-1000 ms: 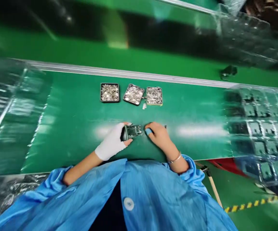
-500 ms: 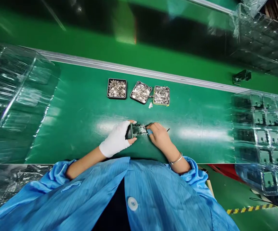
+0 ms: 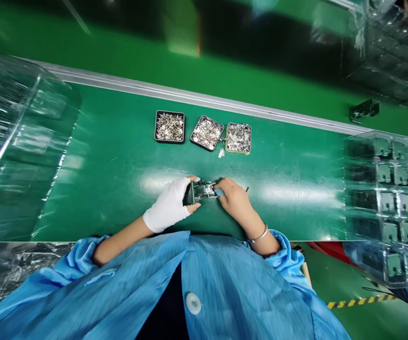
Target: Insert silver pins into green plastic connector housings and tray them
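In the white fingerless glove, my left hand (image 3: 170,204) is closed around the wide end of a dark green plastic housing (image 3: 201,191), thumb on the near side and fingers on the far side. Small metal parts show at the housing's right end. My right hand (image 3: 236,200) pinches a slim tool with a blue part (image 3: 219,192) against that end. A thin dark end of the tool sticks out behind the hand; its exact kind is hidden by the fingers. Beyond the hands stand three small trays of metal pieces: a left tray (image 3: 155,127), a middle tray (image 3: 198,145) and a right tray (image 3: 238,152).
Loose metal pieces (image 3: 221,153) lie by the middle and right trays. Clear plastic trays are stacked at left (image 3: 16,141); more, holding green parts, stand at right (image 3: 384,203). A metal rail (image 3: 147,96) crosses behind. A dark green part (image 3: 364,111) sits beyond it.
The camera view has shifted slightly. Both hands keep their hold on the housing and the tool, with the right hand turned only a little.
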`<state>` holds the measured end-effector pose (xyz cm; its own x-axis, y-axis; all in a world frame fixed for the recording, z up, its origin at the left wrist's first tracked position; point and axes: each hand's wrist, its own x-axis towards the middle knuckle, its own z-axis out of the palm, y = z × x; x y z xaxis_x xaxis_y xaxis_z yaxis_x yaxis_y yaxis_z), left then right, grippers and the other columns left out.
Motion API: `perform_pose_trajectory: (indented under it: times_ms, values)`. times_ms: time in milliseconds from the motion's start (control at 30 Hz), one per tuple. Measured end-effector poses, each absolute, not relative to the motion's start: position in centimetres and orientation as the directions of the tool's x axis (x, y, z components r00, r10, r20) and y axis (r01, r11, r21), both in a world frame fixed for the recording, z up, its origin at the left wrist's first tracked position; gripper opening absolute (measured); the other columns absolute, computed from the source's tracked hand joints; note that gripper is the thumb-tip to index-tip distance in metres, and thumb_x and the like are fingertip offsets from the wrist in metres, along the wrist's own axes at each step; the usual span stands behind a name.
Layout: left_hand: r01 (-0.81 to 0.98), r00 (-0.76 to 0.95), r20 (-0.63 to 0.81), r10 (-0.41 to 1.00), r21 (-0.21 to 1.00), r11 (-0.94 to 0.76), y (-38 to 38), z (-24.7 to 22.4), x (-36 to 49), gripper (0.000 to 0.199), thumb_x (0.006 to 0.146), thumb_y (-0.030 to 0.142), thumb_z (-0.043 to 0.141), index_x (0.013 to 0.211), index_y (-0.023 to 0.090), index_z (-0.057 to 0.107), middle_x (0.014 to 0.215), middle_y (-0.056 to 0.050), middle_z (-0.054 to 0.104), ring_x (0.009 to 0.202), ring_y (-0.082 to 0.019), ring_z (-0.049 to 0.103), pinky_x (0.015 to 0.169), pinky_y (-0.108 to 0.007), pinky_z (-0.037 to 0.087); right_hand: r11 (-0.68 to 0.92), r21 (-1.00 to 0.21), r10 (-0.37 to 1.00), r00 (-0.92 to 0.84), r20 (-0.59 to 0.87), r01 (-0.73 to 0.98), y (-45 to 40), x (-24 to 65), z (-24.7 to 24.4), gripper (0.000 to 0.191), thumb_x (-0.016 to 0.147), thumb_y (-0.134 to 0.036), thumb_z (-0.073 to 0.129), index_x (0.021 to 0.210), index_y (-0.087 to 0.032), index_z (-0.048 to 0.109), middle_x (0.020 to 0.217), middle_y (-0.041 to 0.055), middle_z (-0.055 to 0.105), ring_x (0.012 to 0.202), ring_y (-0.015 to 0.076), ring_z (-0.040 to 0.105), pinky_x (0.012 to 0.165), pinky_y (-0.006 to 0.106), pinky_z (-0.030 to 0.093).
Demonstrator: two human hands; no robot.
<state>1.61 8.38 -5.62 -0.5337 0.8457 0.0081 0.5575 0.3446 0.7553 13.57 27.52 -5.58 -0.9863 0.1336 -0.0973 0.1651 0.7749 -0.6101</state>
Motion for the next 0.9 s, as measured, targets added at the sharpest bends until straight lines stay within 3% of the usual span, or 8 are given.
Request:
perform_pose_trajectory:
  times_ms: [133,333,433,533,633,767,833,900]
  values:
    - [0.555,-0.531,0.008,0.847,0.759,0.34,8.4,-5.7,1.6,0.053,0.075,0.03,0.065,0.123,0.017,0.046,0.121,-0.012,0.059,0.114,-0.029,0.057,0.1,-0.044,0.047,0.715,-0.695,0.073,-0.997,-0.037,0.079,28.3,14.2,-5.6,0.027,0.08,-0.004,0.043,0.096,-0.019,0.058,0.094,0.006,0.061,0.092,0.0193,0.058,0.084,0.032,0.047]
    - [0.558,-0.529,0.027,0.848,0.764,0.324,8.3,-5.8,1.5,0.054,0.076,0.033,0.064,0.124,0.016,0.045,0.121,-0.012,0.059,0.113,-0.029,0.058,0.099,-0.044,0.047,0.841,-0.525,0.07,-0.989,-0.128,0.127,27.1,14.0,-5.1,0.03,0.076,-0.001,0.04,0.094,-0.017,0.059,0.092,0.0099,0.06,0.091,0.0227,0.056,0.078,0.033,0.048]
    - [0.542,-0.536,0.023,0.844,0.776,0.323,8.3,-5.6,1.5,0.052,0.078,0.035,0.064,0.123,0.016,0.046,0.121,-0.012,0.059,0.113,-0.029,0.058,0.099,-0.044,0.048,0.816,-0.556,0.089,-0.985,-0.147,0.157,27.3,14.0,-5.0,0.03,0.076,-0.003,0.042,0.096,-0.018,0.06,0.091,0.0079,0.061,0.088,0.0207,0.057,0.075,0.03,0.047]
    - [0.503,-0.559,0.029,0.829,0.806,0.312,8.3,-5.5,1.6,0.05,0.08,0.036,0.064,0.122,0.018,0.044,0.123,-0.013,0.058,0.117,-0.028,0.057,0.101,-0.044,0.048,0.759,-0.639,0.143,-0.989,-0.021,0.124,28.2,14.4,-5.1,0.025,0.08,-0.008,0.048,0.096,-0.018,0.063,0.094,0.007,0.064,0.091,0.0201,0.058,0.083,0.033,0.047]
    - [0.469,-0.589,0.091,0.803,0.847,0.248,8.4,-5.7,1.9,0.048,0.081,0.038,0.064,0.119,0.019,0.042,0.131,-0.014,0.054,0.125,-0.026,0.052,0.106,-0.044,0.044,0.721,-0.681,0.263,-0.959,0.102,0.125,28.5,14.5,-5.1,0.018,0.087,-0.021,0.054,0.099,-0.02,0.066,0.107,0.0084,0.066,0.105,0.0226,0.058,0.102,0.045,0.038]
    - [0.491,-0.572,0.184,0.799,0.857,0.154,8.3,-6.0,2.1,0.048,0.084,0.041,0.063,0.12,0.02,0.039,0.136,-0.016,0.05,0.13,-0.026,0.047,0.11,-0.047,0.041,0.559,-0.817,0.339,-0.938,0.066,0.144,27.2,13.6,-4.7,0.017,0.092,-0.031,0.053,0.096,-0.021,0.066,0.098,0.0056,0.069,0.095,0.0179,0.063,0.106,0.046,0.035]
    - [0.525,-0.546,0.252,0.799,0.846,0.092,8.1,-6.1,2.1,0.059,0.084,0.048,0.062,0.127,0.019,0.035,0.141,-0.018,0.045,0.133,-0.028,0.043,0.111,-0.048,0.039,0.562,-0.817,0.371,-0.922,0.11,0.128,26.4,13.2,-4.2,0.016,0.091,-0.032,0.053,0.09,-0.02,0.065,0.091,0.0041,0.069,0.088,0.0165,0.064,0.107,0.047,0.035]
    - [0.557,-0.537,0.309,0.785,0.829,0.054,7.9,-6.2,2.0,0.076,0.081,0.059,0.062,0.136,0.017,0.03,0.146,-0.02,0.037,0.136,-0.03,0.038,0.112,-0.049,0.037,0.666,-0.742,0.33,-0.922,0.201,0.077,25.6,13.2,-3.7,0.014,0.09,-0.03,0.055,0.09,-0.021,0.064,0.091,0.0039,0.069,0.089,0.0168,0.063,0.111,0.049,0.03]
